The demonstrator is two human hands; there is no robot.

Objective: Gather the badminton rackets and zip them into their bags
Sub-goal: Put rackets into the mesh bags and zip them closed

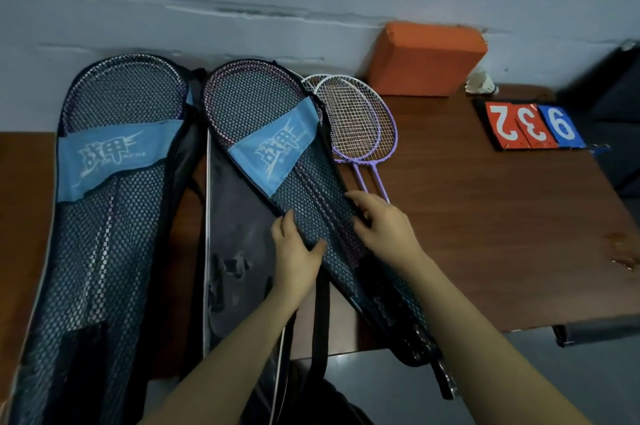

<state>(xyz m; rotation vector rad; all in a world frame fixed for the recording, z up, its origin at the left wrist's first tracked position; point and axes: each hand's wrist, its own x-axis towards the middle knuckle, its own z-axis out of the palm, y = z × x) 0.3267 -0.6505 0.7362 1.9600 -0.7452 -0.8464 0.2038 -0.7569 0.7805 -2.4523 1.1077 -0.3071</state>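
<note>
Pressing both hands on the middle mesh racket bag [277,161], the person works its open flap: the left hand [294,251] pinches the mesh, and the right hand [381,227] apparently grips the zipper edge, though fingertips are hidden. Two purple rackets [360,123] lie loose on the tabletop [485,216] beside it. Best to align both edges flat before pulling the zip.

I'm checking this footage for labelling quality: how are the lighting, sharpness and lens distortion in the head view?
Head view: dim, cool, even light with no hard shadows or glare; wide-angle bending curves the brown wooden table edge and stretches the left mesh racket bag; the middle mesh racket bag logo and red-and-blue number cards read fairly sharp; left hand and right hand look slightly soft.
</note>
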